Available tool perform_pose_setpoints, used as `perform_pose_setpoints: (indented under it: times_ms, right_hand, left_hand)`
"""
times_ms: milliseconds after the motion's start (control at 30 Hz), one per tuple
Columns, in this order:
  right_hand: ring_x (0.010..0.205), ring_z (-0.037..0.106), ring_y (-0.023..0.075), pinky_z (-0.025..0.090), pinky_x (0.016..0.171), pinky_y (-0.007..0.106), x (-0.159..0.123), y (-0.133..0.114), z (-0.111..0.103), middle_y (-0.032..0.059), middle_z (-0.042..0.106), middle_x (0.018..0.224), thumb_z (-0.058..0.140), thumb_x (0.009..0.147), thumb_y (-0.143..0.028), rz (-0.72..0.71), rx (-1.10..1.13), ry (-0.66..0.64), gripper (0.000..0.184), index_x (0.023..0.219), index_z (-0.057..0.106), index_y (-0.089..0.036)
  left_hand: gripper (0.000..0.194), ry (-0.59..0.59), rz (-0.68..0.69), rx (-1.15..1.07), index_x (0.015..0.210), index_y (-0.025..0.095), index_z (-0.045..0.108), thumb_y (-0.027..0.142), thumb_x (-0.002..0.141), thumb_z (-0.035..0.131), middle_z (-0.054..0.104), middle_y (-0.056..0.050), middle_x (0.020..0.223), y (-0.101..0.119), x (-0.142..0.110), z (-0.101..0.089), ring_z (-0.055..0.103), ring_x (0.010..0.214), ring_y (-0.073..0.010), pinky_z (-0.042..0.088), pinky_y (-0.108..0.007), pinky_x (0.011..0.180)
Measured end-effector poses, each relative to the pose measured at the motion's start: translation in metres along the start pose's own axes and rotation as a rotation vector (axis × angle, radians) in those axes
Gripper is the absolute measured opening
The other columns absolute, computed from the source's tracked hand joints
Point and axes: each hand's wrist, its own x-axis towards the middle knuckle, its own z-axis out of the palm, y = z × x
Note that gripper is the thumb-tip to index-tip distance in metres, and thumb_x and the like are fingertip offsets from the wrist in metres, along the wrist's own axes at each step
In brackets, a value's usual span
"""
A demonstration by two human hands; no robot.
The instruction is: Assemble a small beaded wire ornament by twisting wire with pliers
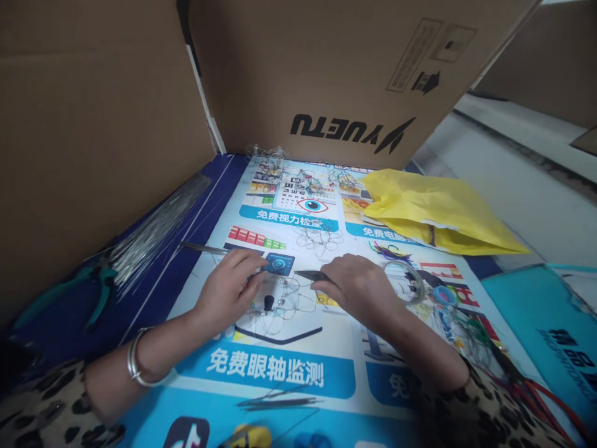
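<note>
My left hand is closed in a pinch above a wire flower shape strung with small beads; something thin and shiny shows at its fingertips, too small to name. A slim metal tool lies just beyond that hand, its right end hidden by the fingers. Wrapped in my right hand is a dark, pointed tool, its tip aimed left and its handle covered by the palm. Farther out, another wire flower lies flat on the printed sheet.
Straight wires and teal-handled pliers lie at left. A yellow bag, a clear tape roll and tangled coloured wires are at right. Cardboard walls stand behind. Several short dark wires lie in front.
</note>
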Motion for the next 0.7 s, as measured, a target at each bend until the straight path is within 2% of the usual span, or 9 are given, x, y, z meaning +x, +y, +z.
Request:
perform_pose_setpoints:
  times_ms: [167,367,467,567,700]
  right_hand:
    - [0.067,0.053,0.0163,0.031,0.062,0.028,-0.001,-0.013,0.003,0.0021,0.062,0.068,0.050,0.086,-0.042,-0.037,0.057,0.067,0.029,0.073,0.061,-0.018]
    - [0.066,0.050,0.0161,0.032,0.063,0.028,-0.004,-0.023,0.000,0.0027,0.060,0.067,0.046,0.088,-0.044,-0.063,0.142,0.124,0.032,0.075,0.060,-0.018]
    - [0.066,0.050,0.0159,0.033,0.064,0.027,-0.004,-0.026,0.000,0.0034,0.060,0.067,0.045,0.089,-0.044,-0.076,0.171,0.116,0.034,0.074,0.060,-0.017]
    - [0.066,0.051,0.0158,0.034,0.064,0.027,-0.003,-0.028,0.001,0.0040,0.061,0.067,0.043,0.089,-0.044,-0.075,0.182,0.115,0.035,0.075,0.061,-0.016]
    - [0.066,0.052,0.0156,0.035,0.063,0.026,-0.003,-0.031,-0.001,0.0041,0.061,0.068,0.042,0.089,-0.044,-0.052,0.226,0.100,0.037,0.075,0.062,-0.017]
  left_hand:
    - [0.018,0.074,0.088,-0.029,0.100,0.017,0.057,0.012,0.084,0.051,0.060,-0.007,0.094,0.011,0.000,-0.005,0.054,0.089,-0.0185,0.044,-0.034,0.079]
    - [0.021,0.018,0.132,-0.065,0.105,0.018,0.058,0.016,0.085,0.053,0.066,-0.006,0.095,0.027,-0.004,-0.009,0.059,0.087,-0.0180,0.046,-0.033,0.077]
    - [0.024,0.034,0.083,-0.153,0.109,0.018,0.058,0.017,0.085,0.052,0.068,-0.006,0.095,0.029,-0.007,-0.008,0.063,0.085,-0.0156,0.050,-0.029,0.074]
    - [0.021,0.025,0.019,-0.216,0.103,0.019,0.061,0.016,0.084,0.054,0.070,-0.004,0.092,0.031,-0.009,-0.006,0.065,0.084,-0.0141,0.053,-0.025,0.074]
    - [0.020,-0.017,-0.162,-0.341,0.098,0.021,0.062,0.016,0.079,0.060,0.070,0.000,0.085,0.038,-0.008,-0.005,0.065,0.072,-0.0116,0.054,-0.021,0.065]
